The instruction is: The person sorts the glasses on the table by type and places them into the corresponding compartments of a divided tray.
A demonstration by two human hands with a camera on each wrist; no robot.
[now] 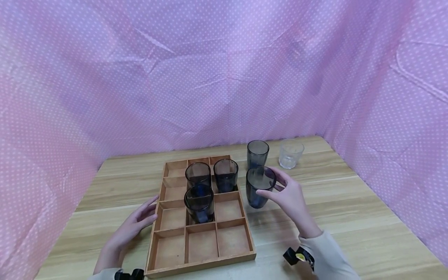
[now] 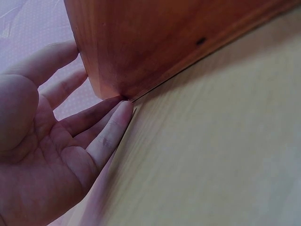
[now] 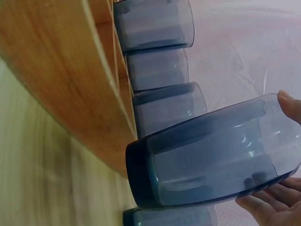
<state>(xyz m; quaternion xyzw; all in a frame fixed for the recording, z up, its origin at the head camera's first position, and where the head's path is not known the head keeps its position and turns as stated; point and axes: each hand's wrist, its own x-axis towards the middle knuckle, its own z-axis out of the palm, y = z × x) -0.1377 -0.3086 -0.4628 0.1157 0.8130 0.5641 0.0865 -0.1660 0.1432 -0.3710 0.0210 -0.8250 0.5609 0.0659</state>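
Note:
My right hand (image 1: 288,194) grips a dark grey tinted glass (image 3: 211,155) near its rim, thumb on one side and fingers on the other. That glass is just right of a wooden compartment tray (image 1: 201,266), leaning slightly; whether its base touches the table I cannot tell. Three similar glasses stand in the tray: one glass (image 1: 225,175) in the right column, and a far glass (image 1: 198,175) and a nearer glass (image 1: 198,204) in the middle column. My left hand (image 1: 131,225) rests its fairly straight fingers (image 2: 106,141) against the tray's left side.
Another dark glass (image 1: 258,153) stands on the table behind the held one. A clear glass (image 1: 291,153) is to its right. The wooden table (image 1: 350,217) meets pink dotted cloth (image 1: 224,77) at the back and sides.

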